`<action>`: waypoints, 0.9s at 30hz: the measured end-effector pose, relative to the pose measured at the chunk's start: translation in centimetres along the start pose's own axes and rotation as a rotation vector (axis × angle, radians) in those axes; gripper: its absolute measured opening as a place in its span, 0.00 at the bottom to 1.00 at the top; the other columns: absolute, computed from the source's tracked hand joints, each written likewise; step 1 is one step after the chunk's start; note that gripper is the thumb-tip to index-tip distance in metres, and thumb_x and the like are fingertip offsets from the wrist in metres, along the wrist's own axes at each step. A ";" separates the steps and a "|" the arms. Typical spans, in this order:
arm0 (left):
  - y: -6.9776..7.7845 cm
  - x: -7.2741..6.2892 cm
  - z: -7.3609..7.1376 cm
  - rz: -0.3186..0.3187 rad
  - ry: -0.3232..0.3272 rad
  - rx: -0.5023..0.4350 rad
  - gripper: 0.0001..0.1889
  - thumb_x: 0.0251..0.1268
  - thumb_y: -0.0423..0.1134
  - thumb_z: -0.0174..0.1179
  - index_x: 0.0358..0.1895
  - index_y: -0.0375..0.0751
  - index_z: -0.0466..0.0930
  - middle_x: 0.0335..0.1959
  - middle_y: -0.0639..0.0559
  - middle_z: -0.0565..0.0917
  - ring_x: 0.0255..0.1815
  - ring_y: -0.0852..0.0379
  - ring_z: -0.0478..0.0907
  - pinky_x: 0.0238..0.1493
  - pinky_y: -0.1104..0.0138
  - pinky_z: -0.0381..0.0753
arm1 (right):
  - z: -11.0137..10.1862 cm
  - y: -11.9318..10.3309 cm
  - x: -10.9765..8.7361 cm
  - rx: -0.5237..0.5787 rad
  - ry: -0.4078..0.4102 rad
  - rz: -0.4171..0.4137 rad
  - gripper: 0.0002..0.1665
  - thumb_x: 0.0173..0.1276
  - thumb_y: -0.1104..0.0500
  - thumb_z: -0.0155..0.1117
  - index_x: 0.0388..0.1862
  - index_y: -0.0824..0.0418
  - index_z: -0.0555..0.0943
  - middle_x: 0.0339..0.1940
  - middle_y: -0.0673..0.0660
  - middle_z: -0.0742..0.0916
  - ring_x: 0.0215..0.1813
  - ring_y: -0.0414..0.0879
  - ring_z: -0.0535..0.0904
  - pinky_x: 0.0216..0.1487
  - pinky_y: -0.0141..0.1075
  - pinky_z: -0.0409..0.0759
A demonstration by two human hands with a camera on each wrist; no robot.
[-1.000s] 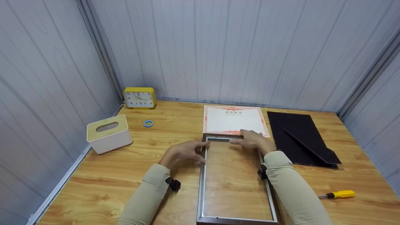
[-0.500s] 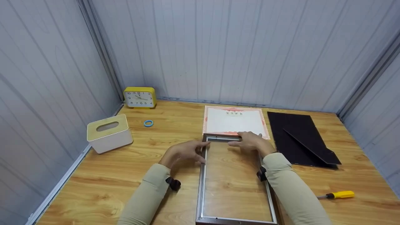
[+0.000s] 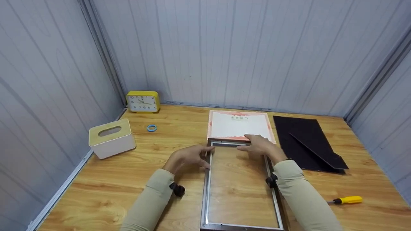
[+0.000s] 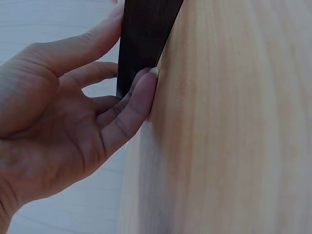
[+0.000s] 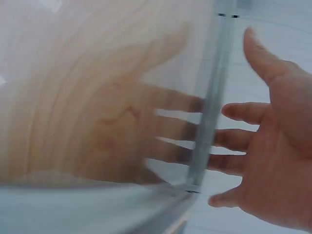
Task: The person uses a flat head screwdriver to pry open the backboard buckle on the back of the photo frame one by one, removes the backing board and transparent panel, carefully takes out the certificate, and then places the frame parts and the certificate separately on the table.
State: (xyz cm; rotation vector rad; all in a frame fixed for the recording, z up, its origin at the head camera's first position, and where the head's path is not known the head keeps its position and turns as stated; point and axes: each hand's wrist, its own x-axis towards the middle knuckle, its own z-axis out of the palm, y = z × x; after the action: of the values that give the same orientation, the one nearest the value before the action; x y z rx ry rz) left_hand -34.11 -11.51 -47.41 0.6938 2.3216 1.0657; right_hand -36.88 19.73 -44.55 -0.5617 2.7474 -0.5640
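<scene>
A dark picture frame (image 3: 245, 228) with a silvery inner edge lies on the wooden table, a clear pane (image 3: 240, 186) set inside it. At its far left corner is my left hand (image 3: 189, 155), fingertips against the frame's side and over its edge; in the left wrist view they touch the dark side wall (image 4: 144, 39). My right hand (image 3: 258, 146) hovers with spread fingers at the far right corner. In the right wrist view, these fingers (image 5: 234, 140) are straight beside the metal edge (image 5: 209, 102), mirrored in the pane. Just beyond the frame lies a certificate (image 3: 240, 128) with a reddish border.
To the right lies a black backing board (image 3: 298, 141) with a slanted stand flap, and nearer a yellow-handled screwdriver (image 3: 350, 200). On the left are a tissue box (image 3: 112, 146), a blue ring (image 3: 152, 128) and a yellow clock (image 3: 143, 102). Panelled walls (image 3: 199, 54) enclose the table.
The right hand has shifted very slightly at the frame's far edge. The left hand keeps its place, and the whole head view has moved a little.
</scene>
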 end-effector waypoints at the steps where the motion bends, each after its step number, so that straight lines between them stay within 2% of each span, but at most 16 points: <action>1: 0.0 0.0 0.0 0.002 -0.001 -0.008 0.45 0.57 0.40 0.74 0.78 0.50 0.61 0.43 0.45 0.70 0.43 0.53 0.67 0.38 0.65 0.69 | -0.1 0.1 -0.4 0.011 0.008 -0.014 0.52 0.71 0.35 0.60 0.77 0.70 0.59 0.73 0.72 0.69 0.73 0.66 0.63 0.70 0.59 0.63; 6: -0.1 -0.1 -0.2 0.009 -0.004 -0.006 0.45 0.57 0.40 0.74 0.78 0.48 0.61 0.44 0.42 0.70 0.43 0.52 0.66 0.38 0.64 0.68 | -0.1 0.6 -3.3 0.064 -0.005 -0.051 0.52 0.73 0.40 0.61 0.80 0.70 0.52 0.75 0.73 0.64 0.73 0.66 0.62 0.69 0.59 0.65; 11: 0.0 -0.3 -0.5 0.022 -0.007 -0.006 0.44 0.58 0.39 0.74 0.78 0.47 0.60 0.45 0.40 0.70 0.44 0.52 0.66 0.39 0.64 0.68 | 0.2 1.0 -6.1 0.114 -0.038 0.000 0.55 0.73 0.44 0.64 0.81 0.69 0.45 0.78 0.73 0.57 0.76 0.66 0.58 0.70 0.60 0.62; 15: 0.1 -0.5 -0.6 0.038 -0.020 0.028 0.44 0.61 0.40 0.72 0.79 0.45 0.58 0.45 0.41 0.72 0.44 0.51 0.66 0.41 0.62 0.69 | 0.3 1.1 -8.1 0.158 -0.023 0.043 0.55 0.70 0.51 0.69 0.79 0.74 0.49 0.72 0.76 0.67 0.67 0.61 0.71 0.63 0.55 0.72; 16: 0.2 -0.5 -0.6 0.035 -0.026 0.039 0.45 0.61 0.41 0.72 0.79 0.45 0.57 0.47 0.41 0.72 0.45 0.51 0.67 0.44 0.61 0.70 | 0.4 1.2 -8.5 0.174 -0.020 0.052 0.51 0.68 0.53 0.71 0.76 0.76 0.55 0.67 0.76 0.73 0.59 0.60 0.76 0.57 0.52 0.76; 18: 0.4 -0.7 -0.5 0.013 -0.039 0.059 0.48 0.61 0.44 0.73 0.80 0.47 0.54 0.55 0.41 0.73 0.53 0.50 0.68 0.53 0.59 0.70 | 0.7 1.3 -9.4 0.200 -0.015 0.046 0.42 0.64 0.59 0.74 0.68 0.78 0.66 0.52 0.72 0.82 0.46 0.55 0.78 0.45 0.46 0.78; 20: 0.8 -0.9 -0.2 -0.013 -0.057 0.081 0.51 0.58 0.47 0.74 0.81 0.49 0.51 0.67 0.41 0.69 0.63 0.49 0.66 0.65 0.55 0.66 | 1.0 1.5 -10.1 0.200 -0.003 0.057 0.30 0.58 0.62 0.77 0.53 0.76 0.75 0.38 0.64 0.83 0.36 0.50 0.76 0.36 0.41 0.76; 22: 1.3 -1.3 0.3 -0.041 -0.073 0.108 0.54 0.56 0.51 0.75 0.82 0.51 0.49 0.77 0.41 0.58 0.72 0.48 0.59 0.72 0.54 0.59 | 1.3 1.5 -10.6 0.189 0.018 0.068 0.22 0.53 0.64 0.80 0.39 0.70 0.76 0.26 0.56 0.78 0.28 0.47 0.71 0.28 0.38 0.70; 24: 1.8 -1.5 0.8 -0.055 -0.086 0.138 0.57 0.53 0.53 0.76 0.82 0.49 0.48 0.81 0.39 0.47 0.78 0.47 0.50 0.76 0.53 0.53 | 1.5 1.6 -11.0 0.169 0.040 0.079 0.21 0.50 0.63 0.82 0.35 0.68 0.77 0.24 0.53 0.76 0.26 0.45 0.69 0.26 0.36 0.68; 27: 2.4 -1.9 1.7 -0.081 -0.094 0.170 0.59 0.52 0.54 0.77 0.82 0.46 0.46 0.81 0.37 0.36 0.80 0.46 0.40 0.77 0.54 0.47 | 1.7 1.6 -11.3 0.153 0.063 0.106 0.21 0.48 0.62 0.84 0.29 0.65 0.77 0.21 0.52 0.74 0.23 0.44 0.68 0.24 0.35 0.66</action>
State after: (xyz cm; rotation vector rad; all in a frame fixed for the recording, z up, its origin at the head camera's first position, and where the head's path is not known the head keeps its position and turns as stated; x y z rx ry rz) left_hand -31.04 -10.40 -46.08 0.6913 2.3561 0.7894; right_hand -26.84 25.36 -44.55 -0.3659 2.7418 -0.7703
